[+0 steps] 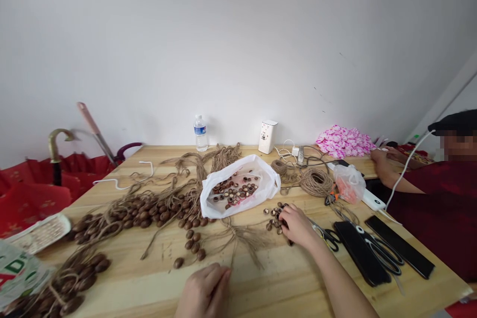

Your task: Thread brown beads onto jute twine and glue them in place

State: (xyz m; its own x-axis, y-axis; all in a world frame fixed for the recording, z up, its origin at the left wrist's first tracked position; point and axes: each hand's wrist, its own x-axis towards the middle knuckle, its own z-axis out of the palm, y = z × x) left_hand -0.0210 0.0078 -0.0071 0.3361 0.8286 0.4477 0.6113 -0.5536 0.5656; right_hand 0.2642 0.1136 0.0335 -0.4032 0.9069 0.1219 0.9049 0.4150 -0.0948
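My left hand (206,288) is closed near the front of the table, thumb pressed to the fingers. A thin strand of twine runs from its thumb tip up to a spread bundle of brown twine (248,238). To the right, my right hand (296,223) reaches into a small pile of dark nut shells (275,210), with its fingers bent over them; its fingertips are partly hidden. Just behind lies an open white plastic bag (238,208) holding brown shell pieces. Several round brown nuts (194,244) sit left of the twine bundle.
Strung nuts (143,212) cover the left side. Scissors (380,248), a black phone-like slab (359,253), a twine coil (316,182) and a power bank (372,200) lie right. A bottle (200,134) stands behind. Another person's hand (380,154) touches pink-white material (345,140).
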